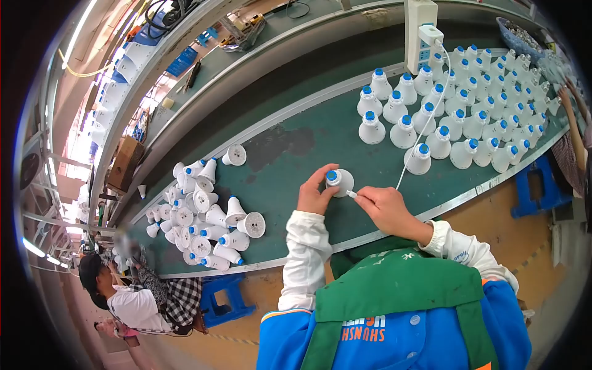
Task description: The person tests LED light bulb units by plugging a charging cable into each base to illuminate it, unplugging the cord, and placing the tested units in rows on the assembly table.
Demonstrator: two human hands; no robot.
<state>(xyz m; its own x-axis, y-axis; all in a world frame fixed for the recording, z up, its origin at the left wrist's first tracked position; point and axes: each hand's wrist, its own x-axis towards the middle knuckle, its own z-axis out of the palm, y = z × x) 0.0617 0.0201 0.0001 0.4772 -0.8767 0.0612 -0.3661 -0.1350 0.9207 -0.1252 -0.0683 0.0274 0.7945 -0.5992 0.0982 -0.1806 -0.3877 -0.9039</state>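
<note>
My left hand (317,190) is closed round a white cone-shaped piece with a blue top (340,182), held just above the green bench (290,185). My right hand (383,206) pinches the small white end of a cable (352,194) beside that piece. The white cable (423,132) runs up from my right hand to a plug (430,34) on a power strip. Whether the cable end touches the piece cannot be made out.
Several upright white pieces (402,131) stand in rows at the right. A loose pile of similar pieces (201,198) lies at the left. A person (139,302) sits at the far left; another person's arm (573,117) reaches in at the right. Blue stools (226,300) stand below the bench.
</note>
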